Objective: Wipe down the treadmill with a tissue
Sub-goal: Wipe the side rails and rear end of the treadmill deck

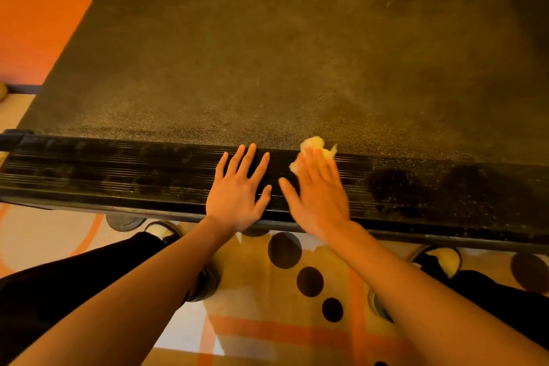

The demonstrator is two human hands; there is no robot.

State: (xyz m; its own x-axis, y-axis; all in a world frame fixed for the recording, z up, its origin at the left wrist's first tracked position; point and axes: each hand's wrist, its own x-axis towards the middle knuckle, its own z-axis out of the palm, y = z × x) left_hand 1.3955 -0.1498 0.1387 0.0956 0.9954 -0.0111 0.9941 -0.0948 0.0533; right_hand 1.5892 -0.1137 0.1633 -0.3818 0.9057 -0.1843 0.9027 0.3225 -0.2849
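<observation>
Treadmill's ribbed black side rail (118, 169) bears both hands: the left hand (239, 193) lies flat, fingers spread, while the right hand (319, 190) presses a crumpled pale tissue (315, 147) with straight fingers at the belt's edge.

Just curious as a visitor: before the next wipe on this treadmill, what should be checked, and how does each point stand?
1. Hold: right hand presses the tissue with flat fingers, ok.
2. Contact: tissue sits on the near rail at the belt edge, ok.
3. Clearance: left hand rests flat on the rail, apart from the tissue, ok.
4. Rail to the right clean: not ok, pale specks.
5. Underside of tissue clean: cannot tell.
</observation>
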